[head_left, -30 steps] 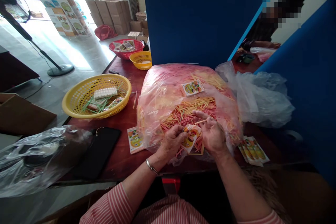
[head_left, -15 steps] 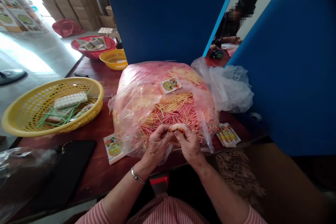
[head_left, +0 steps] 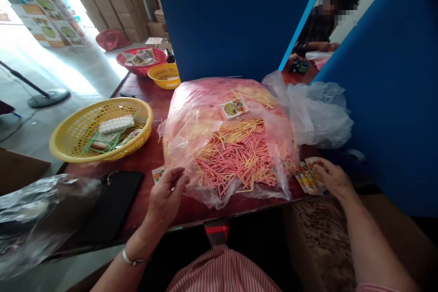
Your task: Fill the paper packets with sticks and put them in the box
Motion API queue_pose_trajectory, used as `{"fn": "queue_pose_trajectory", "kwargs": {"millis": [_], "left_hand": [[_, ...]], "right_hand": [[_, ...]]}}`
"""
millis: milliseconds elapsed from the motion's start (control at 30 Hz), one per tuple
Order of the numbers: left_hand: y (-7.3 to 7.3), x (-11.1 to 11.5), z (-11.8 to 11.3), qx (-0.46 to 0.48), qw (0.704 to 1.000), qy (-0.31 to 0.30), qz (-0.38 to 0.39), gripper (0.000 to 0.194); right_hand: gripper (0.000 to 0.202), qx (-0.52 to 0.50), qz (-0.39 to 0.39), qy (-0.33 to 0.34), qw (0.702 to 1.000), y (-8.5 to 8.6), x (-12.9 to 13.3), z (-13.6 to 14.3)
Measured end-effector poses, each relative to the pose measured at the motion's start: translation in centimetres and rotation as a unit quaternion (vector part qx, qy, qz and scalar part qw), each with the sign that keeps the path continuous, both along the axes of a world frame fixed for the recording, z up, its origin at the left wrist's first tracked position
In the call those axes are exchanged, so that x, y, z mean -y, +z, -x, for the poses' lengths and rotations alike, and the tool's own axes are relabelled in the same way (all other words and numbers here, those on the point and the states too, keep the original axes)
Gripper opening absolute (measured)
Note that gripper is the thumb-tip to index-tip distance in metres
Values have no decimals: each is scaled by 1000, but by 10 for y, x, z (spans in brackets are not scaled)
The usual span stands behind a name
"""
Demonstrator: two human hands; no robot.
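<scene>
My left hand [head_left: 167, 196] is raised over the table's front edge, its fingers curled and partly apart with nothing seen in them. Behind it, a printed card [head_left: 158, 174] is mostly hidden. On the right, my right hand [head_left: 333, 178] has its fingers on a small printed packet [head_left: 315, 164], over a stack of similar packets [head_left: 306, 179]. Between my hands lies a big open plastic bag [head_left: 191, 123] full of thin pink and yellow sticks [head_left: 239, 157]. One more printed packet [head_left: 234, 107] rests on top of the bag.
A yellow basket [head_left: 58, 143] with green sticks and packets stands at left, near a black pouch [head_left: 118, 205]. Crumpled clear plastic [head_left: 315, 114] lies at right. Farther back are a red basket [head_left: 140, 68], a small yellow basket [head_left: 164, 77], blue panels [head_left: 232, 18] and a person [head_left: 321, 27].
My hands have moved apart, the left one leftward, the right one rightward to the packet stack. The small item they held between them is now at the right hand. The view has shifted left.
</scene>
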State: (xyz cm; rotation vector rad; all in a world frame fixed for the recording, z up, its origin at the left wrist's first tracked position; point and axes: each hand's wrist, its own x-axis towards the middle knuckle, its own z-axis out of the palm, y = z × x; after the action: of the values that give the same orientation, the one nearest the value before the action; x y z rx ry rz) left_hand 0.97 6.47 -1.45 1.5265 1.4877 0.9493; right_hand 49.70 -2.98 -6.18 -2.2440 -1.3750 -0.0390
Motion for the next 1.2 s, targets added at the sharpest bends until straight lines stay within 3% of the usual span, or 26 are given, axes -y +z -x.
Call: {"fn": "queue_pose_trajectory", "kwargs": {"millis": [100, 167, 267, 333, 467, 600, 700, 833, 967, 1067, 1200], "left_hand": [[-6, -7, 33, -205, 973, 73, -77, 25], [-11, -12, 47, -350, 930, 72, -88, 24], [-20, -19, 54, -493, 869, 40, -34, 26], [-26, -21, 54, -523, 852, 31, -3, 29], [-32, -25, 51, -500, 865, 30, 20, 33], [-31, -30, 48, -463, 884, 38, 48, 37], [-31, -34, 49, -408, 907, 71, 77, 36], [-37, -39, 58, -321, 936, 99, 105, 29], [-40, -40, 63, -309, 938, 107, 114, 21], [-39, -36, 59, -335, 933, 99, 88, 15], [-36, -29, 52, -364, 921, 137, -24, 14]], "right_hand": [[34, 91, -78, 35, 992, 14, -15, 39], [27, 45, -138, 118, 982, 30, -30, 78], [31, 12, -82, 336, 938, 40, -57, 121], [35, 77, -39, 408, 909, 34, -74, 128], [30, 215, 28, 379, 900, 21, -93, 108], [29, 231, 78, 397, 885, 22, -97, 92], [34, 228, 94, 420, 873, 25, -97, 93], [31, 277, 106, 389, 872, 27, -99, 102], [17, 329, 116, 363, 864, 31, -100, 110], [20, 341, 104, 366, 859, 33, -98, 113], [19, 338, 94, 356, 866, 29, -96, 113]]}}
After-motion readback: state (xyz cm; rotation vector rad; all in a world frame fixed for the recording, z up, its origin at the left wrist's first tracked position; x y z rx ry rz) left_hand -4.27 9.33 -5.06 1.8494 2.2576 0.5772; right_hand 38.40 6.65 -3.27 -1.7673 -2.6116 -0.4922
